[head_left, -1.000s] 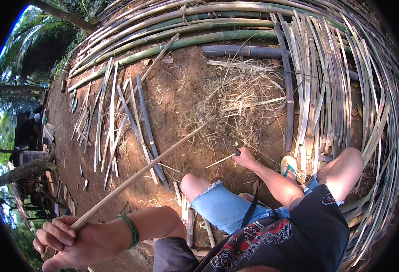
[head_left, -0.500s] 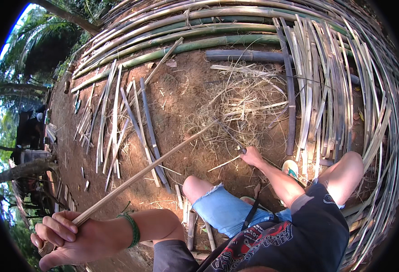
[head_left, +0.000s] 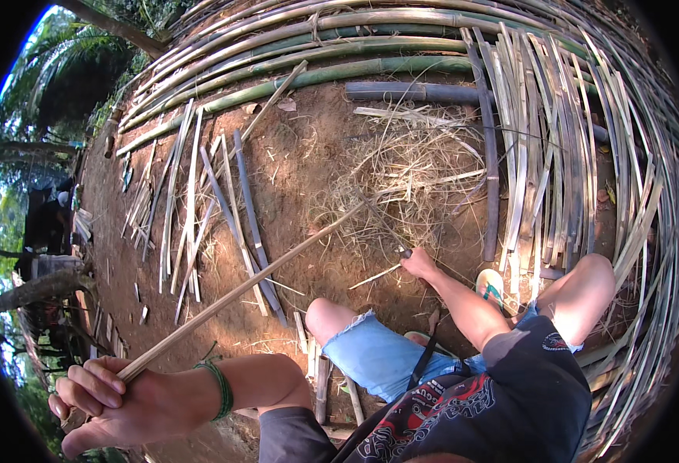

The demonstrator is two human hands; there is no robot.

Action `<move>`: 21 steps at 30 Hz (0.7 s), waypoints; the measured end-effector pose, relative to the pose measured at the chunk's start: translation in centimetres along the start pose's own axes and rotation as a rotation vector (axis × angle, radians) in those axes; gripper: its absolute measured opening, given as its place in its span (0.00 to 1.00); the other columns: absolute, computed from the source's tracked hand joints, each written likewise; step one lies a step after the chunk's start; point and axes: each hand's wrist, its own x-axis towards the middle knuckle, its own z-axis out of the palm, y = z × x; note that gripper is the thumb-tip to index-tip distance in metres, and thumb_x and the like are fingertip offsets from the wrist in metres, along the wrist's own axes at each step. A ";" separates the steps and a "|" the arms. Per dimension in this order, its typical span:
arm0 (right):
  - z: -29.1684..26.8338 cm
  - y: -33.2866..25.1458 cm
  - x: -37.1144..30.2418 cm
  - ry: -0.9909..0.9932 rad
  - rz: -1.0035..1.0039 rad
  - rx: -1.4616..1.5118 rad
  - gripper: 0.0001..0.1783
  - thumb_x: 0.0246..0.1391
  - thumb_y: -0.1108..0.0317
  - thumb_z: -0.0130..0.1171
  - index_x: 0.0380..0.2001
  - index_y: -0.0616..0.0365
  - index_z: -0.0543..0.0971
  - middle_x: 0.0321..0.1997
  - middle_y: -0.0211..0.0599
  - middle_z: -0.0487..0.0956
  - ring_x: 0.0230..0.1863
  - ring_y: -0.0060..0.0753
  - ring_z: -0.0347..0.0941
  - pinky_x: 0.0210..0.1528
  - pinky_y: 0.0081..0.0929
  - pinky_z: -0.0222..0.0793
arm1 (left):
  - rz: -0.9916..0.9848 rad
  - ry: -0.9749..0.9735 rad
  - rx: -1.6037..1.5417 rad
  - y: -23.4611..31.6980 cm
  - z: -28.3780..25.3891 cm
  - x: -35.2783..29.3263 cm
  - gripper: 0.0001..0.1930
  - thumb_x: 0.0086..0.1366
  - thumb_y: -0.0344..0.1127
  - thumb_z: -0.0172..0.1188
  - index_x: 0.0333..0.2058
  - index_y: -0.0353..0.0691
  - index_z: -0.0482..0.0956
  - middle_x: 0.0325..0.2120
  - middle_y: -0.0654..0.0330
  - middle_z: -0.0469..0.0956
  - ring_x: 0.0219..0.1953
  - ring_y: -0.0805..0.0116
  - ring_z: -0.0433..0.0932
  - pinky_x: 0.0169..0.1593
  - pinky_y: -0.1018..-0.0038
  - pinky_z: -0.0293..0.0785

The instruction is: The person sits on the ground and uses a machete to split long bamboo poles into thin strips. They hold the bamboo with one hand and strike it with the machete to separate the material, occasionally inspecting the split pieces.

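Note:
A long, pale bamboo strip (head_left: 247,292) slants from the lower left up to the middle of the view. Its near end is in my left hand (head_left: 116,401), whose fingers are wrapped round it; a green cord circles that wrist. My right hand (head_left: 418,264) is closed on the handle of a knife (head_left: 386,230). The thin, dark blade points away and to the left, meeting the strip near its far tip. Whether blade and strip touch, I cannot tell. Below them lies a heap of curly bamboo shavings (head_left: 409,174).
Split bamboo strips (head_left: 532,147) lie in rows at the right, across a dark pole. More strips (head_left: 193,201) are scattered on the brown soil at the left. Long green bamboo poles (head_left: 339,71) run along the back. A sandalled foot (head_left: 491,286) rests beside my right forearm.
My right hand and the knife have shifted slightly left and nearer the strip's tip. My left hand keeps its hold, almost still. The whole view has moved slightly.

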 end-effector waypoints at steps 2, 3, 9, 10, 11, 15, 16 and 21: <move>-0.6 -1.0 0.1 0.027 -0.049 -0.090 0.14 0.45 0.61 0.62 0.23 0.63 0.79 0.20 0.49 0.79 0.27 0.48 0.79 0.34 0.42 0.72 | 0.022 0.025 0.046 0.3 0.2 -0.4 0.33 0.65 0.68 0.47 0.34 0.36 0.67 0.18 0.60 0.62 0.16 0.69 0.60 0.19 0.77 0.62; -0.6 -1.6 -0.5 0.036 -0.092 -0.099 0.14 0.45 0.60 0.62 0.22 0.63 0.79 0.22 0.51 0.79 0.28 0.50 0.79 0.34 0.42 0.73 | 0.042 0.044 0.069 0.3 0.2 -0.5 0.32 0.66 0.67 0.47 0.35 0.36 0.67 0.19 0.61 0.62 0.15 0.70 0.59 0.18 0.78 0.61; -0.4 0.1 1.8 0.040 0.143 -0.171 0.17 0.44 0.59 0.63 0.32 0.63 0.82 0.36 0.62 0.81 0.42 0.56 0.80 0.45 0.45 0.74 | 0.098 0.136 0.152 -0.3 1.4 -0.8 0.29 0.67 0.65 0.48 0.36 0.38 0.67 0.19 0.63 0.62 0.14 0.73 0.57 0.16 0.81 0.57; -0.4 -0.7 1.6 0.026 0.080 -0.145 0.17 0.44 0.59 0.63 0.30 0.64 0.82 0.33 0.59 0.81 0.38 0.55 0.80 0.43 0.44 0.74 | 0.122 0.180 0.206 -0.1 1.6 -1.2 0.29 0.67 0.65 0.48 0.36 0.38 0.67 0.19 0.63 0.62 0.14 0.74 0.57 0.16 0.81 0.57; -0.3 -1.3 1.0 0.013 0.018 -0.119 0.16 0.44 0.59 0.63 0.27 0.65 0.81 0.29 0.56 0.81 0.35 0.54 0.80 0.41 0.43 0.74 | 0.146 0.225 0.260 0.0 1.8 -1.5 0.29 0.67 0.65 0.48 0.36 0.38 0.67 0.19 0.63 0.62 0.14 0.74 0.57 0.15 0.81 0.57; -0.9 -1.6 0.5 0.027 0.049 -0.122 0.14 0.44 0.62 0.60 0.26 0.66 0.81 0.31 0.55 0.82 0.34 0.52 0.81 0.39 0.42 0.75 | 0.176 0.307 0.412 0.6 2.3 -2.2 0.29 0.67 0.65 0.48 0.37 0.40 0.67 0.20 0.64 0.63 0.15 0.74 0.58 0.16 0.81 0.58; -1.4 -1.4 1.0 -0.012 0.171 -0.088 0.14 0.44 0.62 0.60 0.28 0.65 0.83 0.35 0.57 0.82 0.37 0.53 0.81 0.41 0.43 0.75 | 0.180 0.291 0.415 0.5 2.5 -2.1 0.29 0.67 0.65 0.47 0.37 0.40 0.67 0.20 0.64 0.63 0.16 0.74 0.59 0.17 0.82 0.59; -3.6 -3.2 -0.8 -0.080 0.115 -0.098 0.13 0.44 0.64 0.60 0.26 0.67 0.81 0.26 0.56 0.81 0.31 0.51 0.81 0.35 0.41 0.75 | 0.218 0.417 0.516 0.6 3.8 -2.3 0.24 0.71 0.59 0.44 0.36 0.40 0.67 0.22 0.62 0.63 0.21 0.73 0.65 0.24 0.82 0.66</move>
